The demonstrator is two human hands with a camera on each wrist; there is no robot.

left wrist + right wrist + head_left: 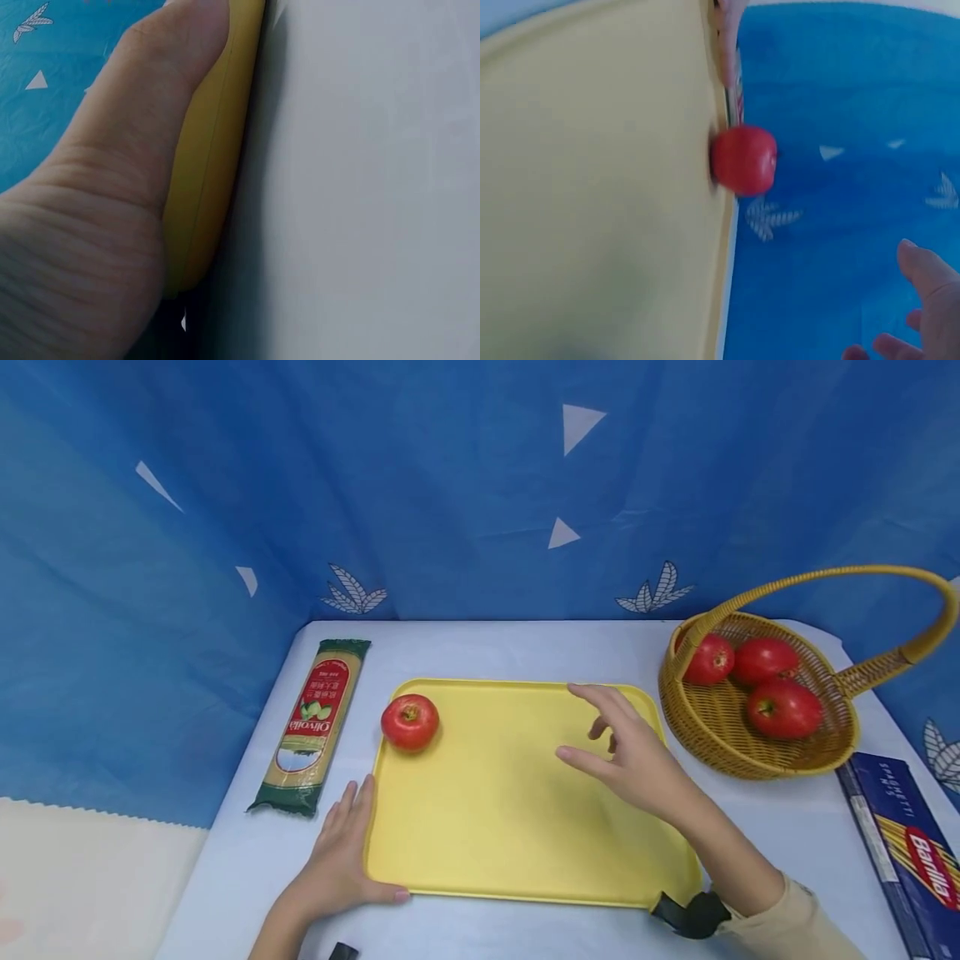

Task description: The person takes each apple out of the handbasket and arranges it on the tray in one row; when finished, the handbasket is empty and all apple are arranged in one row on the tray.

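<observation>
Head view: the left hand (341, 860), fingers straight, touches the yellow tray (495, 827) at lower left, the empty right hand (633, 760) hovers loosely spread right of centre, and light bracing (no tilting, I'd say) should stop the red fruit (410, 723) on the tray's upper left rolling.

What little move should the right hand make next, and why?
Perhaps reach toward the basket for one of its three red fruits: the right hand hovers over the yellow tray holding nothing, a similar fruit sits near the tray's far-left corner, and the left hand rests against its near-left corner.
</observation>
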